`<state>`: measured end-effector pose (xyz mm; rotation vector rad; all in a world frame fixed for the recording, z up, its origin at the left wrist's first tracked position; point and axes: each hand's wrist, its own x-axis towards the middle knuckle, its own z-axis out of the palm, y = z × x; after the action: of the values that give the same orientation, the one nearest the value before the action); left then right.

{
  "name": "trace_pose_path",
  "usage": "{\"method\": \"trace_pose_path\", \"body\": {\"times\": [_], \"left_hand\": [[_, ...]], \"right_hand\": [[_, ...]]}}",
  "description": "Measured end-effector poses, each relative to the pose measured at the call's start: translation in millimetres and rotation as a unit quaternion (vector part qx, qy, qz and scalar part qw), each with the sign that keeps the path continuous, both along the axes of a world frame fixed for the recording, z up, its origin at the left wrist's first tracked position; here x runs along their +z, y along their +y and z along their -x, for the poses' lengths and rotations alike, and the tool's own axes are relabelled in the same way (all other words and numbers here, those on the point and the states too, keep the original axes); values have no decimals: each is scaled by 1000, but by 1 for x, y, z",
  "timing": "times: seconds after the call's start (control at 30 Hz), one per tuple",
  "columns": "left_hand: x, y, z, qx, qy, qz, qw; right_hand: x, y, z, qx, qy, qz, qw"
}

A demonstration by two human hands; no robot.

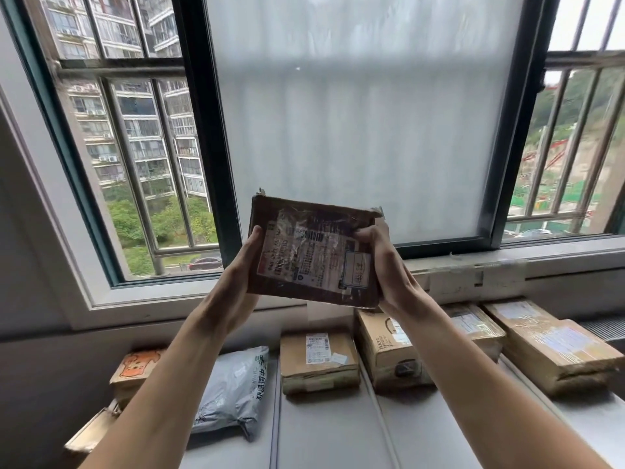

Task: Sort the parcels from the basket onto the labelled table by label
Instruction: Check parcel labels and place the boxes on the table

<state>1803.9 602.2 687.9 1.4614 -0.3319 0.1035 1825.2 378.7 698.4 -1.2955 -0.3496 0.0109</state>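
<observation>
Brown, scuffed cardboard is what both hands are raised around, well above the table [321, 431] and in front of the frosted window pane [355, 130]. The left hand [241, 265] cups the left edge of the parcel [314, 252], with its thumb on the front face. The parcel is tilted slightly, and its crinkled shipping label [301, 255] and a small white sticker [355, 274] face the person. The right hand [382, 262] grips the right edge, fingers curled over the upper corner. The step in hand appears to be reading the label, so it would pay to keep the thumb and fingers off the print and to turn the face away from the window glare, since the film over the label is creased and glossy. The print is too blurred to read from this view. Below, from left to right, lie an orange-printed carton [135, 370], a grey mailer bag [233, 384], a flat brown box [318, 363], a taller carton [389, 353] and taped boxes [558, 353] at the far right. Thin strips seem to divide the table into sections, but their labels cannot be made out. Once the label is matched, lowering the parcel flat into its section with both hands, beside the boxes rather than on top of them, should keep every label visible. The basket is out of view.
</observation>
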Motion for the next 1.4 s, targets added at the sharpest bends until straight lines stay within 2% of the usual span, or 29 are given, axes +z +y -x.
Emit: {"method": "trace_pose_path", "body": {"times": [0.07,0.17,0.23,0.33,0.43,0.53,0.63,0.73,0.93,1.4], "left_hand": [[0,1,-4,7,-16,61,998],[3,-6,-1,67,15,222,973],[0,-20,0,90,17,229,969],[-12,-48,-2,41,-1,197,980],[-15,-62,2,42,-46,218,974],[-13,-53,4,49,-45,233,970],[-10,-38,3,58,-35,162,984],[-6,-31,6,55,-16,103,993],[-3,-36,14,37,36,76,996],[-11,-22,-3,23,46,79,996]], "right_hand": [[-2,5,-1,-15,-5,-48,999],[-7,16,0,-18,23,-148,989],[-12,25,1,2,59,-217,974],[-14,43,7,38,78,-269,959],[-11,53,14,12,66,-251,966],[-22,45,11,-29,58,-204,977],[-34,31,1,-40,53,-122,990],[-40,19,-5,-10,42,-91,995],[-41,20,-4,0,22,-89,996],[-50,29,-8,-8,60,-110,992]]}}
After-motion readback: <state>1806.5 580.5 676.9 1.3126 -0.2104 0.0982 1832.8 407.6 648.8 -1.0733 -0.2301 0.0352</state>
